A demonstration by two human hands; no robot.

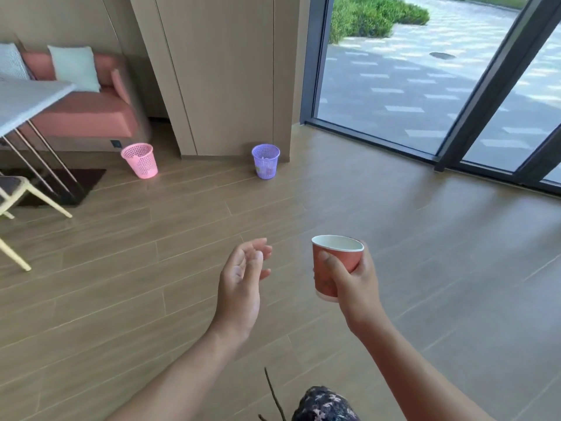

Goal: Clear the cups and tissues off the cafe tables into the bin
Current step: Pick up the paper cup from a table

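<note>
Wooden floor, right hand gripping cup

On my screen the red paper cup looks matt outside, with a smooth white lining. The pink perforated plastic bin and the purple perforated plastic bin carry a faint gloss. The tan wood-look plank floor is smooth with a soft sheen. I read the salmon-pink sofa and its pale cushions as matt cloth. The white table top looks smooth, on thin shiny metal legs. The window glass sits glossy in a dark matt metal frame.
</note>
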